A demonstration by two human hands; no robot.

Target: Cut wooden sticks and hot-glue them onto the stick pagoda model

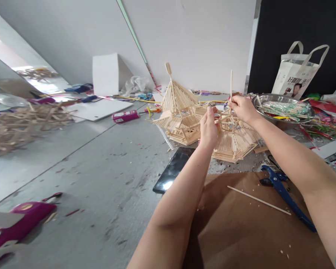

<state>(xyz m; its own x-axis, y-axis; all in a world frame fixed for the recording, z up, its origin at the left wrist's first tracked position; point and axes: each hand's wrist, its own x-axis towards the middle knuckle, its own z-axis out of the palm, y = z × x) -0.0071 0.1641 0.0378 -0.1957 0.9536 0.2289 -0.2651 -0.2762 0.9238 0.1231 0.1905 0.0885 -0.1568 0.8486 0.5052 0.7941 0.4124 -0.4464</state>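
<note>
My right hand (244, 109) pinches a thin wooden stick (231, 80), which stands nearly upright above a tiered model built of wooden sticks (236, 140). The stick's lower end is hard to make out among the model's upper parts. My left hand (210, 129) is at the left side of this model with its fingers closed on its upper edge; the fingertips are partly hidden. Just left of it stands a second stick model (182, 101), with a pointed roof and a tall tip. A loose stick (259, 200) lies on brown paper (235, 231) below my arms.
Blue-handled pliers (288, 198) lie beside my right forearm. A phone (175, 170) is near my left forearm. A metal bowl (282, 119) holds several packaged sticks, with a carrier bag (295, 73) behind it. Purple boxes (125, 116) and a stick pile (25, 123) lie leftward.
</note>
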